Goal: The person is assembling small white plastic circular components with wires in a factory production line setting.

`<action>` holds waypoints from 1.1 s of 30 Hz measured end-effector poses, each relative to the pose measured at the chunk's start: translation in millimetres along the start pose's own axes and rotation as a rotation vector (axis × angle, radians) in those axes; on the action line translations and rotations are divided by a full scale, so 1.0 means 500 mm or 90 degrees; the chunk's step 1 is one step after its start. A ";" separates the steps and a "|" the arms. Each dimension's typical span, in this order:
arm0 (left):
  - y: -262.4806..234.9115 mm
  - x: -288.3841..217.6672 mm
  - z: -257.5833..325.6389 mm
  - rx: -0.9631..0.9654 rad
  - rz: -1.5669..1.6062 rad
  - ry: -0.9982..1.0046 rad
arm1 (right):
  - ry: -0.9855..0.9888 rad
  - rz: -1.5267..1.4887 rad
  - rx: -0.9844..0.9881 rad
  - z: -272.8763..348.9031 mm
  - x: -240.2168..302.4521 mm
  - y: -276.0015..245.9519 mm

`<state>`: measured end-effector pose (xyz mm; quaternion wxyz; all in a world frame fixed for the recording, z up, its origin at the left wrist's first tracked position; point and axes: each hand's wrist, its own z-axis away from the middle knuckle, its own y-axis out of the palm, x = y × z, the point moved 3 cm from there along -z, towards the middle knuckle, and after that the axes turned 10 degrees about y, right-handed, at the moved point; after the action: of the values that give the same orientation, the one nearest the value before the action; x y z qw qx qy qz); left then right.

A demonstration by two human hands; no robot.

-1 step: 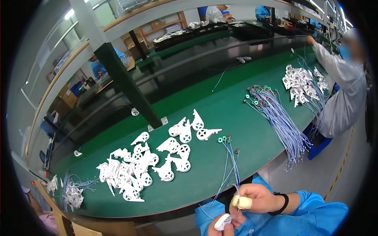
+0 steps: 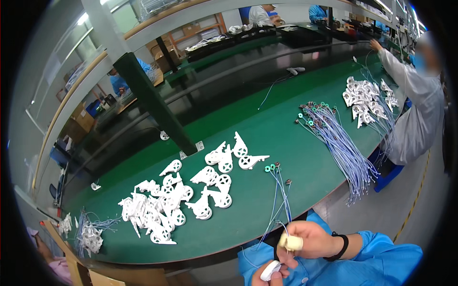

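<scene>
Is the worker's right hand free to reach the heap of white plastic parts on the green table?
Probably not at once: the right hand already pinches thin blue wires. Otherwise the green table between it and the white plastic parts looks unobstructed.

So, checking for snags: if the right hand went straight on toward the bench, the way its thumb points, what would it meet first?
Probably the thin wires trailing over the bench edge, then the white parts; depth is unclear. Right hand.

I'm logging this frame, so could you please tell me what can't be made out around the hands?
- Left hand: cut off by the lower edge of the head view.
- Small white part in it: too small to tell its shape.
- Right hand: its fingertip cot hides how it grips the thin blue wires.
</scene>
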<state>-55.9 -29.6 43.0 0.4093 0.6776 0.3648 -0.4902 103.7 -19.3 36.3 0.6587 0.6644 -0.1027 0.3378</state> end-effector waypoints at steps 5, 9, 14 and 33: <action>-0.036 0.030 0.042 -0.070 -0.038 -0.073 | -0.010 -0.121 -0.040 -0.031 -0.007 -0.051; -0.051 0.052 0.067 -0.131 0.016 -0.137 | -0.040 -0.111 -0.109 -0.029 -0.003 -0.054; -0.051 0.060 0.051 -0.172 0.163 -0.176 | -0.087 0.231 -0.161 -0.017 -0.013 -0.061; -0.014 0.123 -0.012 -0.090 0.205 -0.202 | -0.326 0.757 -0.155 -0.002 -0.030 -0.012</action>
<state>-44.6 -15.6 -16.6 0.5808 0.6111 0.2163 -0.4924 95.6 -22.2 22.4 0.3853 0.4742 -0.6432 0.4615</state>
